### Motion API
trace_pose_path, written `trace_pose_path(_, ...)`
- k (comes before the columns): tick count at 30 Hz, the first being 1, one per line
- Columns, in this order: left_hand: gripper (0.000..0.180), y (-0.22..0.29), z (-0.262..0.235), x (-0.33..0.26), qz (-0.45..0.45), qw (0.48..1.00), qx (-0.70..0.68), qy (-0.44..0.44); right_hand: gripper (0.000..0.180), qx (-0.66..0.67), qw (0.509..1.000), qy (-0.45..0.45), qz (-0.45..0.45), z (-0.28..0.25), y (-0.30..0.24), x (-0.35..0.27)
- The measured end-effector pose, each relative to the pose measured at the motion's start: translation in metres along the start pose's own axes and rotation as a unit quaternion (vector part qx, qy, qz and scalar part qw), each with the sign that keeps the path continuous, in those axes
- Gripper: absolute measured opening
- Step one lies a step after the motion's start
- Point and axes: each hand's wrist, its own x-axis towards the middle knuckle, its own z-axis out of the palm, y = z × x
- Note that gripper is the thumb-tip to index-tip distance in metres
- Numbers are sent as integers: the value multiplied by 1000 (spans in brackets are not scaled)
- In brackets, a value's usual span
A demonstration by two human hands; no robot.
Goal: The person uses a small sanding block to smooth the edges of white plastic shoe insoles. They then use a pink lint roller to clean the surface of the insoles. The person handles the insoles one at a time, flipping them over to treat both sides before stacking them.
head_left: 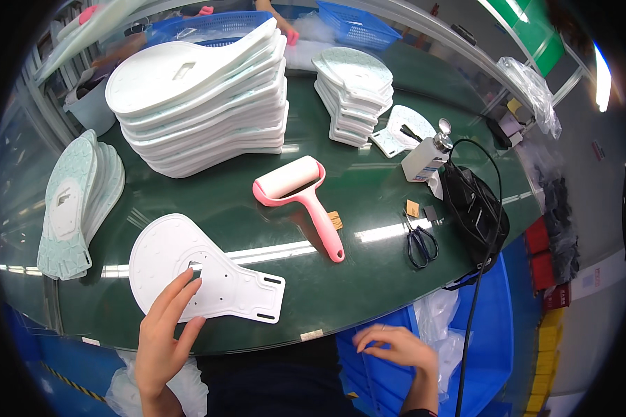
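A white, paddle-shaped plastic panel lies flat on the green table near its front edge, its narrow slotted end toward the right. My left hand is over the panel's lower left part, fingers apart, fingertips at the small cut-out; whether they touch cannot be told. My right hand is beyond the table's front edge, above a blue bin. Its fingers are curled together, and what they hold, if anything, I cannot make out. A pink-handled lint roller rests on the table behind the panel.
Tall stacked panels stand at the back left, a smaller stack at the back. More panels lean at far left. On the right are a pump bottle, scissors and a black bag. A person's hand shows behind.
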Motion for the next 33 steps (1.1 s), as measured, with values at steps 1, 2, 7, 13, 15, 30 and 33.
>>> trace_pose_path(1, 42, 0, 0, -1, 3, 1000, 0, 0, 27, 41, 995, 32, -85, -10, -19, -2)
trace_pose_path(2, 42, 0, -1, -1, 4, 1000, -6, 1, 28, 80, 980, 66, -168, -21, -34, -1)
trace_pose_path(7, 42, 4, -6, -5, 5, 1000, -12, 11, 29, 55, 955, 268, -118, -70, -72, 55)
trace_pose_path(13, 42, -1, -13, -14, -14, 999, -4, 31, 35, -85, 917, 343, -184, -95, -61, 141)
trace_pose_path(15, 41, -4, -15, -18, -20, 999, 0, 40, 33, -72, 916, 341, -198, -94, -60, 151)
trace_pose_path(30, 39, -29, -21, -23, -73, 988, 73, 115, 40, -304, 733, 596, -123, -139, -36, 130)
trace_pose_path(33, 35, -44, -16, -24, -125, 963, 146, 191, 40, -169, 858, 453, -173, -112, -60, 140)
